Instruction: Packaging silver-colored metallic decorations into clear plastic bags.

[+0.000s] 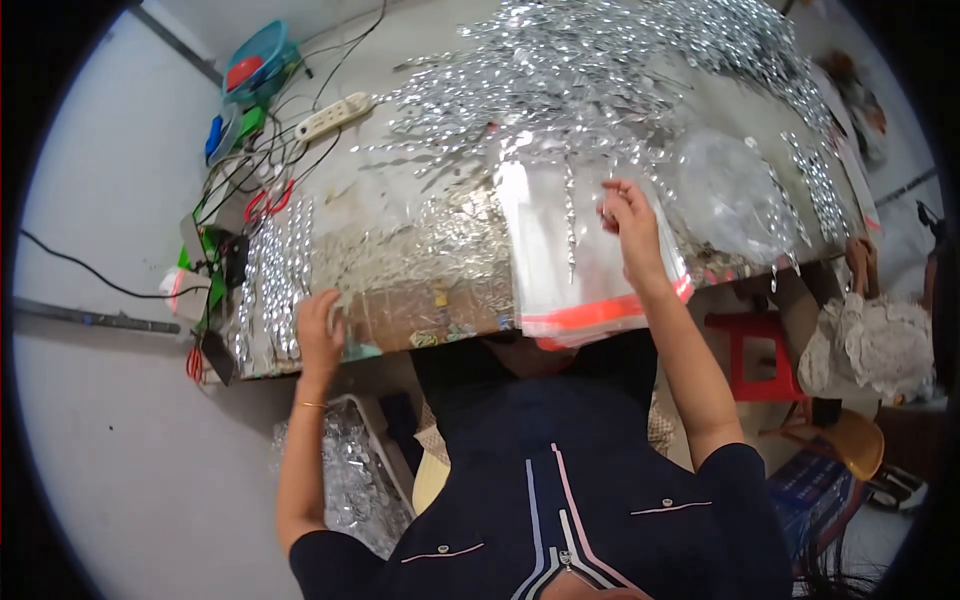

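Note:
My left hand [320, 327] rests at the table's front left edge, fingers loosely bent and apart. Beside it, shiny twisted silver strips [281, 265] lie in a row. My right hand [634, 225] hovers over a stack of clear plastic bags [548, 262] with an orange band along the near edge. Its fingers are half curled, with a gap between thumb and forefinger, and I see nothing held. One twisted silver strip [570, 220] lies lengthwise on the bags, left of this hand.
A large heap of silver strips [600, 65] covers the far table. A white power strip [334, 117], tangled cables and red-handled scissors [268, 203] lie at the left. Clear plastic [735, 190] is at the right. A red stool [752, 355] and a bin of silver scraps [350, 480] stand below.

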Action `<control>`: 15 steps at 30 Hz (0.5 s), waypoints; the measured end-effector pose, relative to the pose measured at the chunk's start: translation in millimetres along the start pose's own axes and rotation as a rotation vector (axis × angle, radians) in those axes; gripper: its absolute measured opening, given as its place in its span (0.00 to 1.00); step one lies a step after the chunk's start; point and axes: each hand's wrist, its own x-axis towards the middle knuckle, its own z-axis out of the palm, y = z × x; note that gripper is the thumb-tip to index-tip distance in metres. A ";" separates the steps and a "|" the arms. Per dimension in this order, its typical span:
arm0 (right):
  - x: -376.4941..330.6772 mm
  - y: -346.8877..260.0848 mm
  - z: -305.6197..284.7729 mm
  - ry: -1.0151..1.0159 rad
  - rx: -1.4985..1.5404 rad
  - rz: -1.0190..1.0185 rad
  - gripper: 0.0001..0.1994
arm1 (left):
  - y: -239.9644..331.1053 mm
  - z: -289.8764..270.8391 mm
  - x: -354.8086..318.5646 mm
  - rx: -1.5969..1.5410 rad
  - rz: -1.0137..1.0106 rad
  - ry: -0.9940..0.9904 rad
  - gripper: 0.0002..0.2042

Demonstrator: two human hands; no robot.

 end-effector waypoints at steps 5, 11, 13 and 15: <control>-52.9 -5.4 -16.6 -0.076 0.229 0.110 0.07 | 154.8 63.6 56.1 -0.444 0.175 -0.051 0.18; -45.0 -50.1 -24.9 -0.196 0.544 0.277 0.06 | 256.7 125.9 96.2 -0.696 0.216 0.005 0.17; -61.6 -48.5 -22.5 -0.221 0.689 0.403 0.05 | 262.3 142.7 97.0 -0.709 0.181 0.012 0.16; -83.7 -57.6 -18.0 -0.232 0.705 0.501 0.04 | 263.2 154.6 89.3 -0.645 0.114 0.013 0.15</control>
